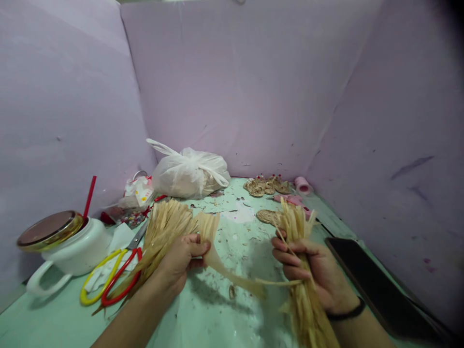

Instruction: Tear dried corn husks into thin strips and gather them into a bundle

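My left hand pinches a flat, pale strip of dried plant fibre between thumb and fingers. The strip's tail droops across toward my other side. My right hand is wrapped round an upright bundle of dried fibre strips, with a few thin strands sticking out sideways. Just behind my left hand, a loose pile of the same strips lies on the table. Scissors with yellow and red handles rest left of that pile, partly covered by it.
A white mug with a round lid stands at left. Toward the back sit a tied plastic bag, coiled braided pieces, pink thread and a pink glue gun. A black phone lies at right. Partition walls surround the table.
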`<state>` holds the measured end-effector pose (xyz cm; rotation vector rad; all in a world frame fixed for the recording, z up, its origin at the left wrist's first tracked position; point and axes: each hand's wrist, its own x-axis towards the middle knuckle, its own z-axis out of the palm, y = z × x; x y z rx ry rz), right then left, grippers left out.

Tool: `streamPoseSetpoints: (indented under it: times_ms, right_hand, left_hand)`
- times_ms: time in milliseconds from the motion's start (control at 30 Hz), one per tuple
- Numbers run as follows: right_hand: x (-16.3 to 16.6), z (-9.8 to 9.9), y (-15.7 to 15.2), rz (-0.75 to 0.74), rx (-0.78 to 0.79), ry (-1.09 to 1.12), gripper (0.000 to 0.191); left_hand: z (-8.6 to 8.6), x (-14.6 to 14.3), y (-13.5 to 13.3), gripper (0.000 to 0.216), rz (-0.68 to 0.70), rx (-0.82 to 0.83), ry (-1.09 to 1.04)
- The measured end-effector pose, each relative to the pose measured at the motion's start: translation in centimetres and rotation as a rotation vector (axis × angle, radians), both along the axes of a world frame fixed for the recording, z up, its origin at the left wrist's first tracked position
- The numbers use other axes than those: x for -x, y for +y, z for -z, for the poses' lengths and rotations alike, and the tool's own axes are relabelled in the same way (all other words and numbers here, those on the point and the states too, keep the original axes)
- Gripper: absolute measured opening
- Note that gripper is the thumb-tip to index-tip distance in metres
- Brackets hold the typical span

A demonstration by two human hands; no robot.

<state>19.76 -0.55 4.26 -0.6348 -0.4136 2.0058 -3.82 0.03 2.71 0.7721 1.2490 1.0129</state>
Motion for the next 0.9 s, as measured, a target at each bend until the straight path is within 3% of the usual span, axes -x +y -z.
streamPoseSetpoints:
  times_ms: [233, 367, 500, 667, 767, 900]
  right_hand:
    - [-2.4, -0.6, 0.2, -0.004, -0.08, 0.11, 0.021]
    - [0.2, 0.6, -0.1, 0.09, 0.029, 0.024, 0.026]
    - [4.2, 2.8, -1.1, 0.015, 0.167, -0.128, 0.033]
    - [6.1, 3.7, -1.9, -0.11, 0.138, -0.186, 0.034]
    - [5.9, 3.5, -1.9, -0.041, 0.13, -0.266, 0.031]
    - [5.9, 3.1, -2.0, 0.057, -0.021, -0.482, 0.029]
  left_hand:
    - [-1.0, -0.4, -0.3, 0.024, 0.022, 0.065, -0.071]
    - [-0.4, -1.2, -0.8, 0.025, 0.02, -0.018, -0.06]
    - [0.5, -2.0, -1.5, 0.027, 0.141, -0.077, -0.159]
    - [0.7, -2.7, -2.2, 0.03, 0.246, -0.08, -0.225]
    - [0.4, -2.8, -2.2, 0.029, 0.228, -0.083, -0.181]
    - [0.1, -2.9, -2.4, 0.029, 0.286, -0.089, -0.165]
